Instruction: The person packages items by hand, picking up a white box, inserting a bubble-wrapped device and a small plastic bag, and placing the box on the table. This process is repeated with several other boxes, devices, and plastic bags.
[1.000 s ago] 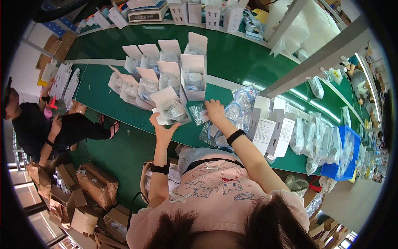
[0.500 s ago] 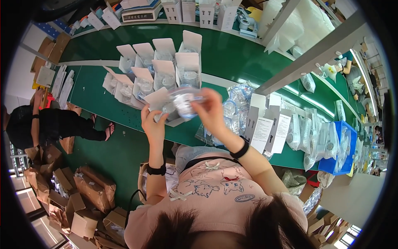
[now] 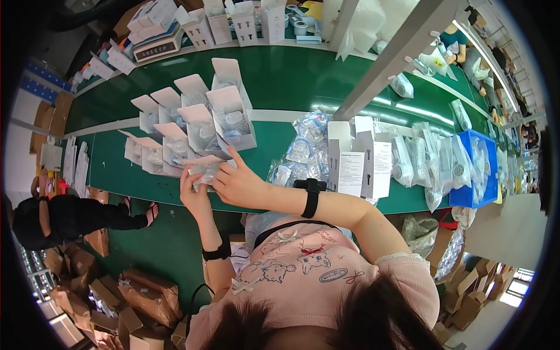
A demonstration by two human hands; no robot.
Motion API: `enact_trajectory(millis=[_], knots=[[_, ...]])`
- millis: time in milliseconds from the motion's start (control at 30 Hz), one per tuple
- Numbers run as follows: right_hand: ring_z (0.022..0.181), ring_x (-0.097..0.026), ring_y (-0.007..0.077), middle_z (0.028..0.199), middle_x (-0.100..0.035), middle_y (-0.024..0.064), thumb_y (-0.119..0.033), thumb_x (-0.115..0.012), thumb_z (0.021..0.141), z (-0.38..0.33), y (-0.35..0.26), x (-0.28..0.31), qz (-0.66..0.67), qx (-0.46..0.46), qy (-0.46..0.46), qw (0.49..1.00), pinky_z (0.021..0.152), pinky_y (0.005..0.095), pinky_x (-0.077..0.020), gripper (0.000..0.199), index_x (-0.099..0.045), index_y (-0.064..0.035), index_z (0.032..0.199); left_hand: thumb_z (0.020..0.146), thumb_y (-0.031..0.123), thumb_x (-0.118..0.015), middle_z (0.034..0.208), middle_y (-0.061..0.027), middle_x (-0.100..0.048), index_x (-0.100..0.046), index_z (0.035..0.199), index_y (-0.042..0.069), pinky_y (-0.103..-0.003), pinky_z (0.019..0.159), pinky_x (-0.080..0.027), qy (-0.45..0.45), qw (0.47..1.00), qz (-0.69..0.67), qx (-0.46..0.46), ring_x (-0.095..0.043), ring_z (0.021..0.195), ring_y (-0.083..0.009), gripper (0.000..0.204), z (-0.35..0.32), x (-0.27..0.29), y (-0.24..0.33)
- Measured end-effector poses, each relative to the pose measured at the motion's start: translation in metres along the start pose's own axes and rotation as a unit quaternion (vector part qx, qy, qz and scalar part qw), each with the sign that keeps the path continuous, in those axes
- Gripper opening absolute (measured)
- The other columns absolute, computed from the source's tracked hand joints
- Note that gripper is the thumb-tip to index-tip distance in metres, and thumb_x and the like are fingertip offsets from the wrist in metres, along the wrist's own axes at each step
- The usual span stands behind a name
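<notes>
My left hand (image 3: pixel 195 191) grips the near side of a small white carton (image 3: pixel 201 160), its thumb and fingers at the open top. My right hand (image 3: pixel 238 181) is bent over the same carton, fingers at its mouth on a clear plastic bag (image 3: pixel 206 172); the bag's contents are mostly hidden by my fingers. Just beyond my hands stand several open white cartons (image 3: pixel 238 141) in two rows, flaps up, with clear-wrapped items inside. Right of my hands lies a pile of clear bags with blue-and-white coiled pieces (image 3: pixel 300 150).
Upright printed cartons (image 3: pixel 347 169) stand right of the bag pile. Beyond them are long clear-wrapped parts (image 3: pixel 402 160) and a blue bin (image 3: pixel 494 192). A grey metal post (image 3: pixel 385 61) rises over the green bench (image 3: pixel 274 70). Another person (image 3: pixel 70 219) is at the far left.
My right hand has brought the clear bag left and down to the carton in my left hand. The view has shifted, so the bench things appear farther left.
</notes>
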State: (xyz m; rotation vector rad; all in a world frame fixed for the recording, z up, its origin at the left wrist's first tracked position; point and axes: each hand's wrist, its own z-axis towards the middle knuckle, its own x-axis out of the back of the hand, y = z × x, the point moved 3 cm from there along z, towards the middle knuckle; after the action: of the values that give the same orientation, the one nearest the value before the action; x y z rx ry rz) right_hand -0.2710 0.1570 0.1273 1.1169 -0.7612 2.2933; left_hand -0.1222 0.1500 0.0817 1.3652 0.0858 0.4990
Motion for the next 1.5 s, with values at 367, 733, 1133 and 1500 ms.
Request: enact_trajectory(millis=[367,733,1133,1500], knots=[[0.091,-0.045,0.0178,0.071,-0.05,0.0024,-0.022,-0.059,0.064,-0.014,0.001,-0.013,-0.008,0.078,0.038,0.996,0.091,0.0467,-0.0292,0.019,-0.057,-0.0065,0.076,0.065,-0.014,-0.052,0.109,-0.0118,-0.049,-0.052,0.09,0.0,-0.024,0.076,-0.043,0.004,0.997,-0.06,-0.053,-0.049,0.098,-0.0178,0.029,-0.007,-0.004,-0.005],[0.099,-0.043,0.0224,0.095,-0.052,0.0065,-0.02,-0.062,0.062,-0.001,-0.01,-0.013,-0.065,0.008,-0.216,0.974,0.091,0.0498,-0.0273,0.026,-0.057,-0.0057,0.083,0.076,-0.005,-0.051,0.101,-0.007,-0.048,-0.046,0.1,0.0,-0.024,0.069,-0.039,0.076,0.991,-0.109,0.022,-0.047,0.089,-0.0132,0.025,-0.015,-0.006,0.004],[0.062,-0.05,0.018,0.067,-0.052,0.0081,0.0,-0.046,0.073,-0.172,0.146,0.212,0.093,-0.374,0.358,0.85,0.059,0.0254,-0.0385,0.008,-0.053,0.0005,0.07,0.063,0.025,-0.071,0.122,-0.0193,-0.032,-0.022,0.125,-0.002,-0.038,0.093,-0.028,-0.405,0.914,-0.015,-0.001,-0.034,0.11,-0.0317,0.084,-0.114,-0.232,0.031],[0.099,-0.047,0.0295,0.105,-0.05,0.0154,-0.016,-0.059,0.07,-0.24,0.464,0.151,-0.258,-0.509,0.067,0.818,0.085,0.039,-0.0381,0.047,-0.04,-0.0094,0.112,0.061,0.015,-0.072,0.127,-0.018,-0.026,-0.007,0.129,0.002,-0.039,0.098,-0.024,-0.455,0.882,-0.094,0.078,-0.028,0.119,-0.0294,0.095,-0.114,-0.265,0.018]])
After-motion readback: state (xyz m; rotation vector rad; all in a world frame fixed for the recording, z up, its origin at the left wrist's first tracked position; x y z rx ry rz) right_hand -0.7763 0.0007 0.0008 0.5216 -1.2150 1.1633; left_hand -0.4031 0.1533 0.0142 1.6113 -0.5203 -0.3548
